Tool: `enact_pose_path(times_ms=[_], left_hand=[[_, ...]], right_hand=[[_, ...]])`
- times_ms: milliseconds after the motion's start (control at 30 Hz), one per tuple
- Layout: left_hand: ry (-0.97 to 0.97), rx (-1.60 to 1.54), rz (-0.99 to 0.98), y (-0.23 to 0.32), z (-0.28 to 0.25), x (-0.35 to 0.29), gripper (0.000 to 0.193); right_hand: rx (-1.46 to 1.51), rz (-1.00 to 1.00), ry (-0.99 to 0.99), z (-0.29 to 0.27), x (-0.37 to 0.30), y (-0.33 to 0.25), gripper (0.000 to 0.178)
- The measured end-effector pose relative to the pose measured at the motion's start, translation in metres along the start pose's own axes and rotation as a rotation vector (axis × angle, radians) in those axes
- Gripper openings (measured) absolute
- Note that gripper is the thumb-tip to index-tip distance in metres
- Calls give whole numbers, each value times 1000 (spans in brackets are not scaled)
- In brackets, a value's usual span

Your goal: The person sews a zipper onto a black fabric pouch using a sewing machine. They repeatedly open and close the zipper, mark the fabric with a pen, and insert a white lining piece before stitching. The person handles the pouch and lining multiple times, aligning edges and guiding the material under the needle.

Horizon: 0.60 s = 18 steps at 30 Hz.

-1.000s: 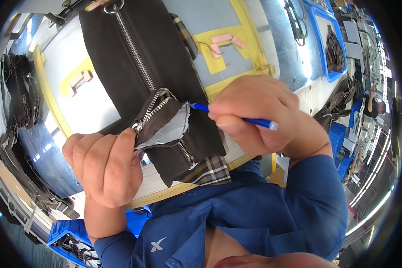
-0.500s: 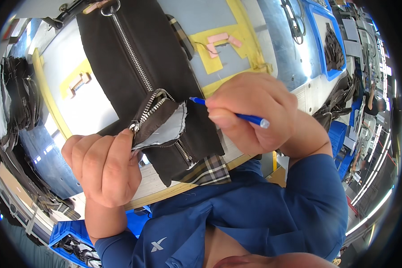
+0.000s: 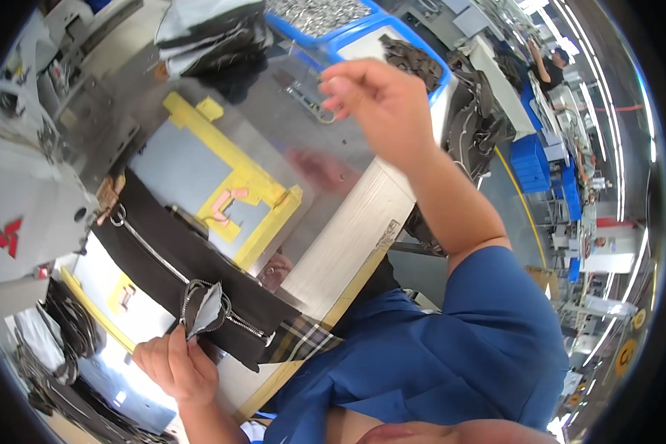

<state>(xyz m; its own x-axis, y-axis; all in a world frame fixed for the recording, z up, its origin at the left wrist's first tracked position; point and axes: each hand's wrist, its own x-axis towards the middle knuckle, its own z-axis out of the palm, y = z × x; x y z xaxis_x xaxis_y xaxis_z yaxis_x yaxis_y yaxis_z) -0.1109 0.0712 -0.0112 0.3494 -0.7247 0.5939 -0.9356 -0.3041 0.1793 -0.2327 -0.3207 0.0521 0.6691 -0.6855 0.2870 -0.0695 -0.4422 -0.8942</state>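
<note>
Counting two hands over here, plus one black fabric piece (image 3: 207, 266) and one small flap (image 3: 192, 302) with its own zip. The piece lies slantwise across the tabletop (image 3: 351, 244), in front of the wearer. It looks matte and flat, with one metal ring (image 3: 118, 223) at the far end and silver zip teeth (image 3: 155, 255) running down it. More silver teeth show past the flap; can't tell if that's the same zip. The flap's puckered and tilted up, dark brown outside, pale lining (image 3: 209, 305) showing, and one plaid bit (image 3: 311, 337) sticks out at the near end.

Left hand (image 3: 174, 366) is closed, pinching the flap's edge between thumb and finger. Right hand (image 3: 377, 103) is up and well apart from the piece, fingers curled toward the thumb. Can't tell if it's got anything.

Beyond that: two blue trays, one of metal bits (image 3: 303, 35), one of dark strips (image 3: 442, 81), and one fabric stack (image 3: 211, 37) near them.
</note>
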Motion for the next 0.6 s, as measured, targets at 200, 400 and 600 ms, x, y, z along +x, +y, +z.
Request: enact_pose_path(times_ms=[200,400,600], left_hand=[[17,21,-20,1,1,-1,19],[29,9,-33,3,3,1,17],[43,11,-27,2,5,1,17]], right_hand=[[-729,-91,138,-121,50,93,21],[-932,-71,114,-147,58,149,16],[-900,-154,77,-139,73,158,12]])
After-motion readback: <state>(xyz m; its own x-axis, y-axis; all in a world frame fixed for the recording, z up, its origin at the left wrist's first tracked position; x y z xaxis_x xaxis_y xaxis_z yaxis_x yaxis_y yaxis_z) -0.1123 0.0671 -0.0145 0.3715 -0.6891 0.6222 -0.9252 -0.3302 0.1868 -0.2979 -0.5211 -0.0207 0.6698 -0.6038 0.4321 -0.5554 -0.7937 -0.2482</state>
